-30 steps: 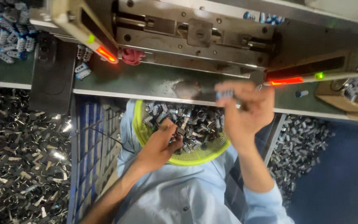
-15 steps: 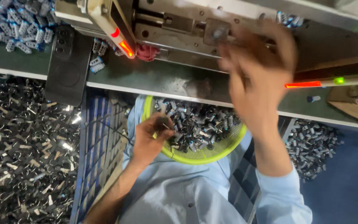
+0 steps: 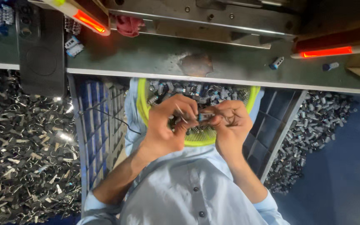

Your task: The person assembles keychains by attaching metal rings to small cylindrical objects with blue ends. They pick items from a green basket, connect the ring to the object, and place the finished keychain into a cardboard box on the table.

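A yellow-green round basket full of small silvery-blue metal parts rests in my lap, under the bench edge. Both my hands are over it, close together. My left hand pinches a thin metal piece between its fingers. My right hand holds a small bluish cylindrical part at its fingertips, touching the left hand's fingers. My light blue shirt fills the bottom of the view.
A grey-green bench runs across the top, carrying a metal machine with two glowing red-orange light bars. Loose parts lie on it. Heaps of metal parts lie on both sides, and a blue crate stands to my left.
My right hand has come down from the machine on the bench to the basket and now meets my left hand. The view has shifted closer to the lap.
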A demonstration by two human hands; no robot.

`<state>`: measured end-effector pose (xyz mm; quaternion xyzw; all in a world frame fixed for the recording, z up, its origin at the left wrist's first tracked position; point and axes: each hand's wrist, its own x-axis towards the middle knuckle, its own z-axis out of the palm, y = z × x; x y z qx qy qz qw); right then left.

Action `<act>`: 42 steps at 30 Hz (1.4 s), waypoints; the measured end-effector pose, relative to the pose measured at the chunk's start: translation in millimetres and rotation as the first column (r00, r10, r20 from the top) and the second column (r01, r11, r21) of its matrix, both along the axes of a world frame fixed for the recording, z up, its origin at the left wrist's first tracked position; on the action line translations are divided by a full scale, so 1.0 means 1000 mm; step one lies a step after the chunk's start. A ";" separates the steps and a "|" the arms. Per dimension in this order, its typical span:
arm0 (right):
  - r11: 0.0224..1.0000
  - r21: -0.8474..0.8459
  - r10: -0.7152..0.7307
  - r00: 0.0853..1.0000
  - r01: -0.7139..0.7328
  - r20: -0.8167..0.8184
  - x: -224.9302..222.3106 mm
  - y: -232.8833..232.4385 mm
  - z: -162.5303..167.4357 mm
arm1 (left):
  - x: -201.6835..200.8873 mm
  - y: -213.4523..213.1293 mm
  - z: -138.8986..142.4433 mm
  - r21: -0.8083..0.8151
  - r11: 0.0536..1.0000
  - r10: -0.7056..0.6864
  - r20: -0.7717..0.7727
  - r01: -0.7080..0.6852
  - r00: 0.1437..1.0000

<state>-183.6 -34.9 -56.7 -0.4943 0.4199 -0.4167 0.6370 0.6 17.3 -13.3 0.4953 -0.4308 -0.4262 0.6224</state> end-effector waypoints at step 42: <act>0.995 0.076 0.061 0.998 -0.059 -0.015 0.000 0.033 -0.056 | 0.013 0.004 -0.051 0.069 0.991 -0.124 0.089 0.118 0.988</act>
